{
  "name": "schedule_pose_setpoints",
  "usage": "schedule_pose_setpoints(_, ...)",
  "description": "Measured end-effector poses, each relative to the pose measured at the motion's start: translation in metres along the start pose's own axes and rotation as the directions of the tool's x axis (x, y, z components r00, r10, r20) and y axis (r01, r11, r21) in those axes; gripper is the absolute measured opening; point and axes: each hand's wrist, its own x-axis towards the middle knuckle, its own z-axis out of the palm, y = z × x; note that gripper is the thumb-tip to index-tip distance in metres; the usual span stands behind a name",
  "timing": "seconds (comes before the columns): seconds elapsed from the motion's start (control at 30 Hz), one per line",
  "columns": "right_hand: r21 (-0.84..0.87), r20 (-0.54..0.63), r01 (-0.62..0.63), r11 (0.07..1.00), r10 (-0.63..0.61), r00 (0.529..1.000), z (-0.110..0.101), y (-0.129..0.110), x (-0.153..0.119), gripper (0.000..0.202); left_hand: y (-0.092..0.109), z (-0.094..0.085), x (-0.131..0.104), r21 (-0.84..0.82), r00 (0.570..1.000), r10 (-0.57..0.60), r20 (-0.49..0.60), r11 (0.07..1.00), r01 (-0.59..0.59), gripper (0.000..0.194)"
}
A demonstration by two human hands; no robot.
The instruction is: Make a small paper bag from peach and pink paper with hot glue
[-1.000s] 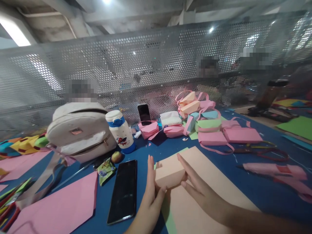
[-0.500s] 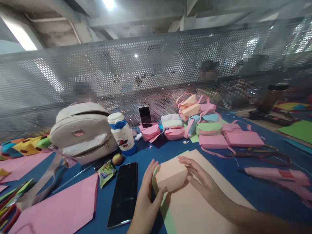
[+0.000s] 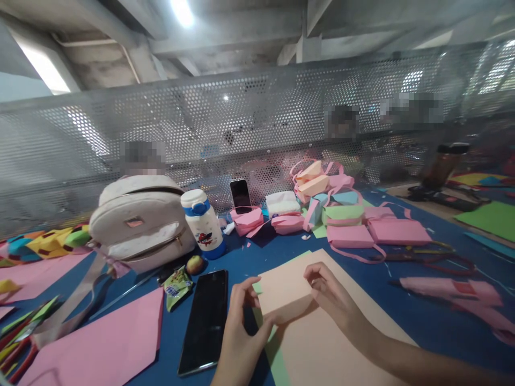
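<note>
A small folded box of peach paper (image 3: 285, 297) sits over the large peach sheet (image 3: 333, 343), between my two hands. My left hand (image 3: 246, 321) grips its left end, thumb at the front lower corner and fingers bent behind. At the right end, my right hand (image 3: 332, 295) has its fingers curled in and pinched against the box edge; some fingertips are hidden. Light green paper (image 3: 279, 362) shows from beneath the peach sheet. Left of my left hand lies a black phone (image 3: 204, 321).
Behind stand a white backpack (image 3: 139, 225), a bottle (image 3: 204, 228) and several small paper bags (image 3: 350, 236). A pink glue gun (image 3: 450, 288) lies to the right. Pink sheets (image 3: 100, 338) and red-handled scissors (image 3: 20, 351) are at left. A perforated metal screen (image 3: 181, 128) closes the back.
My right fingers have curled in from lying extended along the box's right end. My left fingers have bent more around the left end. The box has tilted slightly.
</note>
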Motion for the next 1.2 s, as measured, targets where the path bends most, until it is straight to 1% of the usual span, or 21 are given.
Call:
schedule_pose_setpoints(0.2, 0.013, 0.005, -0.009, 1.0, 0.008, 1.0, 0.001, -0.002, 0.001, 0.017, -0.003, -0.001, 0.002, 0.016, 1.0, 0.017, 0.011, 1.0, -0.017, 0.044)
schedule_pose_setpoints(0.27, 0.009, 0.007, 0.001, 1.0, -0.001, 1.0, 0.001, 0.0, 0.001, 0.016, -0.002, -0.002, 0.003, 0.041, 1.0, 0.026, 0.017, 0.999, -0.027, 0.039)
schedule_pose_setpoints(0.4, -0.029, 0.024, 0.05, 0.998, -0.049, 0.999, 0.001, 0.008, 0.003, 0.014, 0.002, -0.004, 0.006, 0.068, 0.998, 0.032, 0.051, 0.997, -0.035, 0.023)
schedule_pose_setpoints(0.53, -0.132, 0.055, 0.121, 0.984, -0.115, 0.992, -0.002, 0.019, 0.007, 0.012, 0.003, -0.003, 0.008, 0.068, 0.998, 0.013, 0.059, 0.998, -0.017, 0.019)
schedule_pose_setpoints(0.63, -0.133, 0.115, 0.082, 0.988, -0.067, 0.991, -0.003, 0.024, 0.009, 0.012, 0.002, -0.001, 0.007, 0.049, 0.999, 0.004, 0.054, 0.999, -0.007, 0.02)
schedule_pose_setpoints(0.73, -0.08, 0.136, 0.017, 0.997, -0.006, 0.991, -0.003, 0.022, 0.008, 0.013, 0.003, 0.001, 0.006, 0.033, 0.999, 0.003, 0.039, 0.999, -0.004, 0.021)
schedule_pose_setpoints(0.9, 0.001, 0.139, -0.009, 1.0, 0.009, 0.99, -0.001, 0.017, 0.006, 0.012, 0.004, 0.0, 0.006, 0.062, 1.0, 0.011, 0.027, 0.998, -0.013, 0.021)
schedule_pose_setpoints(1.03, 0.005, 0.139, -0.003, 1.0, 0.002, 0.99, 0.0, 0.017, 0.006, 0.013, 0.001, -0.002, 0.006, 0.061, 1.0, 0.014, 0.008, 0.998, -0.015, 0.019)
schedule_pose_setpoints(1.2, -0.025, 0.138, -0.016, 1.0, 0.019, 0.99, -0.001, 0.016, 0.006, 0.014, -0.002, -0.001, 0.008, -0.025, 0.997, -0.034, 0.07, 0.999, 0.035, 0.017)
